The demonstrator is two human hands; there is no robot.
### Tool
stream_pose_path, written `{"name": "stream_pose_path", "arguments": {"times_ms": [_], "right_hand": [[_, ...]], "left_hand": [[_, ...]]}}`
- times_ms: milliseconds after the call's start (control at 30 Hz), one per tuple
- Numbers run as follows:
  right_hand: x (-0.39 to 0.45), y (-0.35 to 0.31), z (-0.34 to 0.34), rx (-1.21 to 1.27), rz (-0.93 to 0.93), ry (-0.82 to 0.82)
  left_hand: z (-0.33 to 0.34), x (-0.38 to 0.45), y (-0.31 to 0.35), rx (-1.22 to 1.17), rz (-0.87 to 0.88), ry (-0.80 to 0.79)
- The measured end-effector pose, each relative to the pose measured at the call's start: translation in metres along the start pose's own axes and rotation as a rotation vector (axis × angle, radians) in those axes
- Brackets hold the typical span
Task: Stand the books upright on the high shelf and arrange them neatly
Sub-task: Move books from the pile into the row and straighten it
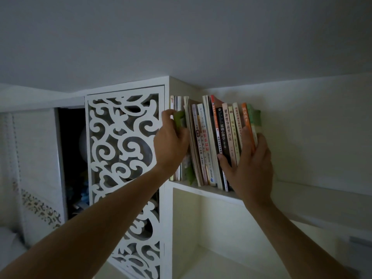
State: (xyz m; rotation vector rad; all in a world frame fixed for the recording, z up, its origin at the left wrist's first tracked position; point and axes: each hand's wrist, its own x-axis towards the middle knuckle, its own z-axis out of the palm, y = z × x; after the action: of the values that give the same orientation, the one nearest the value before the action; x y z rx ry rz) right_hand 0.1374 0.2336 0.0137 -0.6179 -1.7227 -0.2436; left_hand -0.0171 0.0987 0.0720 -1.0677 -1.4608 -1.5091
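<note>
Books (213, 141), thin glossy paperback spines

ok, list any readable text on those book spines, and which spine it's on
"基础心理学": black spine, mid row.
"健康瘦身蔬果沙拉": pale pink spine, right of the black one.
White spines to the left, cream spine and orange spine: printed, but too blurred to read.
No other signs or numbers legible.

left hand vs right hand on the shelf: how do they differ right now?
The left hand curls its fingers round a green book at the row's left; the right hand lies flatter, fingers spread against the spines at the row's right. The left hand sits higher on the books than the right hand. Both touch the row of books.
</note>
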Motion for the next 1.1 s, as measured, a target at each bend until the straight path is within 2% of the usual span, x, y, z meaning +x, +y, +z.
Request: {"name": "stream_pose_path", "arguments": {"times_ms": [67,233,367,467,500,600,700,767,867,933,1033,1100], "right_hand": [[0.000,0.001,0.000,0.010,0.003,0.002],[0.002,0.000,-0.003,0.134,-0.022,0.080],[-0.003,-0.008,-0.018,0.471,0.007,0.251],[-0.013,-0.020,-0.038,0.712,-0.055,0.309],[-0.015,-0.022,-0.045,0.708,-0.044,0.331],[-0.015,-0.011,-0.059,0.476,-0.031,0.373],[-0.016,0.008,-0.058,0.270,-0.143,0.233],[-0.020,0.021,-0.049,0.131,-0.142,0.100],[-0.025,0.042,-0.033,-0.030,0.008,-0.097],[-0.024,0.047,-0.031,0.056,0.103,-0.214],[-0.014,0.047,-0.034,0.405,0.302,-0.446],[-0.007,0.052,-0.036,0.456,0.346,-0.506]], "left_hand": [[-0.013,0.004,0.016,-0.045,0.016,0.094],[-0.047,0.013,0.083,-0.252,0.176,0.168],[-0.056,0.006,0.134,-0.304,0.355,0.203],[-0.041,0.001,0.152,-0.324,0.342,0.221],[-0.032,0.000,0.156,-0.326,0.331,0.233],[-0.002,-0.004,0.161,-0.336,0.261,0.242],[0.035,-0.010,0.151,-0.311,0.141,0.136],[0.057,-0.015,0.139,-0.260,0.050,0.032],[0.078,-0.023,0.124,-0.281,-0.022,-0.187],[0.082,-0.029,0.119,-0.305,0.029,-0.273],[0.076,-0.038,0.111,-0.225,0.158,-0.195],[0.068,-0.037,0.092,-0.149,0.153,-0.053]]}}
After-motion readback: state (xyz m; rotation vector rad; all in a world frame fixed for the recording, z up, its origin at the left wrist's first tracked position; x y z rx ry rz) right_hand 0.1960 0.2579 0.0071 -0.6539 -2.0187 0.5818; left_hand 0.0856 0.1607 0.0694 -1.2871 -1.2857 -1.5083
